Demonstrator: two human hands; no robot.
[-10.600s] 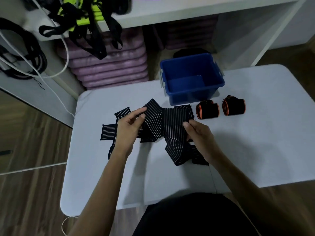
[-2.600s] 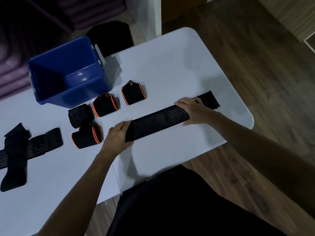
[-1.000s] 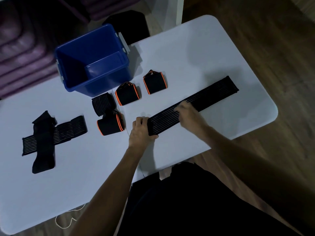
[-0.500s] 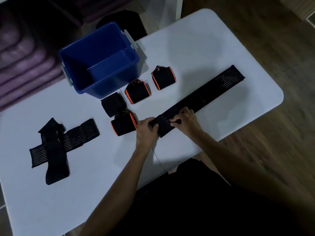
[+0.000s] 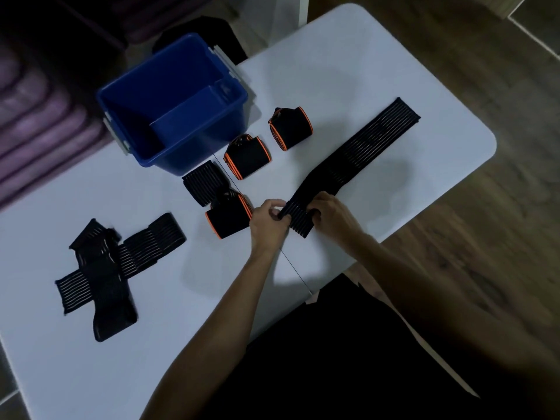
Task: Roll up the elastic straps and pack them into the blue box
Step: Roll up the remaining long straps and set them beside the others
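Observation:
A long black ribbed elastic strap (image 5: pixel 357 156) lies diagonally across the white table (image 5: pixel 378 71). Its near end is curled into a small roll between my hands. My left hand (image 5: pixel 268 221) pinches the roll's left side and my right hand (image 5: pixel 330 212) grips its right side. The blue box (image 5: pixel 172 104) stands open at the back, and no straps show inside it. Three rolled straps with orange edges (image 5: pixel 247 156) (image 5: pixel 291 127) (image 5: pixel 228 219) and one plain black roll (image 5: pixel 204 183) sit in front of the box.
Two loose black straps (image 5: pixel 115 265) lie crossed on the table's left part. Purple mats (image 5: pixel 36 122) are stacked at the far left. Wooden floor (image 5: pixel 485 237) lies beyond the table's right and near edges. My dark clothing fills the bottom.
Earlier I flattened the strap along the table. In the last second both hands came together at its near end and started curling it into a roll.

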